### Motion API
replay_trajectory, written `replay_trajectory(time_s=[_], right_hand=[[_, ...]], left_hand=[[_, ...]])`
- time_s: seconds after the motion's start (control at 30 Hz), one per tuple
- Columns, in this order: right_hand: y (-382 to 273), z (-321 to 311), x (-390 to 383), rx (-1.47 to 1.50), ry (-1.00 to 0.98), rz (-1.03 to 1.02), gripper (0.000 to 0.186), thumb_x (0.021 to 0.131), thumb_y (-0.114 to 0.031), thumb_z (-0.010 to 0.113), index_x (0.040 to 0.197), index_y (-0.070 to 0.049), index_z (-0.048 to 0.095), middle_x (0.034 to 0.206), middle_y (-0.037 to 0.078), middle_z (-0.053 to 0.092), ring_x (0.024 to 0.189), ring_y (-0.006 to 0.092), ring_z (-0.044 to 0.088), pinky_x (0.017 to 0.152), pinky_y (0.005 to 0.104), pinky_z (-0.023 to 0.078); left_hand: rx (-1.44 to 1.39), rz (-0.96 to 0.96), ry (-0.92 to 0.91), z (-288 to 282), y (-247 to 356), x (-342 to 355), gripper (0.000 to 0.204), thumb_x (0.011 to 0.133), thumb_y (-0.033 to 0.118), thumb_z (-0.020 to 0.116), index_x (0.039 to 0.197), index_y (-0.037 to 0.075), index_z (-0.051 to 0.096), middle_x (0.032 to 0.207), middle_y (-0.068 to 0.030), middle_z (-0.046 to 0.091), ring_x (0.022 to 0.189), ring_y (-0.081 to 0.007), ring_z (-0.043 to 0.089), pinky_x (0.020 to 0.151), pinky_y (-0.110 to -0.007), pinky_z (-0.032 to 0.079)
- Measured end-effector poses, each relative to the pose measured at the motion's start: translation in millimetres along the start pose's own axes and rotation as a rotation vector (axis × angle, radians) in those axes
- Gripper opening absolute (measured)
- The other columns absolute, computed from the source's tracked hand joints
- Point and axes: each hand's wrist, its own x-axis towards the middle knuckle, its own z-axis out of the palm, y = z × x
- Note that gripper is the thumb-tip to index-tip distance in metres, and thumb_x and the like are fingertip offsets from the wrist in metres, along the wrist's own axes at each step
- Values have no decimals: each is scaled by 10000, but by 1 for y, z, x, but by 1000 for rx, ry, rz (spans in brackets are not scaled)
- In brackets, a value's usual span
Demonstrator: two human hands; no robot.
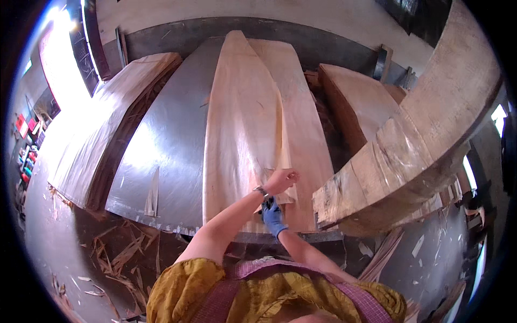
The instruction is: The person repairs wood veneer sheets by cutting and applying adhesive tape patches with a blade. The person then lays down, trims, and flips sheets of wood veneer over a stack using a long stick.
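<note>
A pale veneer sheet (pixel 239 113) with a ridged, split right edge lies over another sheet (pixel 307 156) on a metal-topped table (pixel 156 134). My bare left hand (pixel 283 181), with a band at the wrist, crosses above my right, its fingers curled over torn veneer near the front. Whatever it may hold is unclear. Just beneath, my right hand (pixel 272 217), in a blue glove with dark fingers, is closed at the torn strip; what it grips is hidden by the left hand and wrist.
Veneer stacks stand left (pixel 118 113) and right (pixel 355 97). A long thick bundle (pixel 404 140) slants up at the right, close to my right arm. Torn scraps (pixel 124 253) litter the floor below the table. A bright doorway (pixel 62 64) is at upper left, a wall behind.
</note>
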Motion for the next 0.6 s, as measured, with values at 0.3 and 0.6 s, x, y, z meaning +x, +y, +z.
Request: replay_trajectory(time_s=[0.3,0.6], right_hand=[[-62,7,-20,618,-38,282,402,881,-347,705,1136,-57,592,716,57,606,562,127,561,493,331,449],[-26,-138,-23,1091,-256,307,220,924,-379,639,914,-169,576,604,-27,522,410,96,456,363,262,379]], left_hand=[[-319,-339,396,-88,-9,-158,257,990,253,543,1124,58,645,911,-36,696,753,-101,647,629,-238,506],[-206,-540,517,-29,-11,-193,247,954,242,570,1091,53,655,892,-48,700,742,-120,664,598,-245,494]])
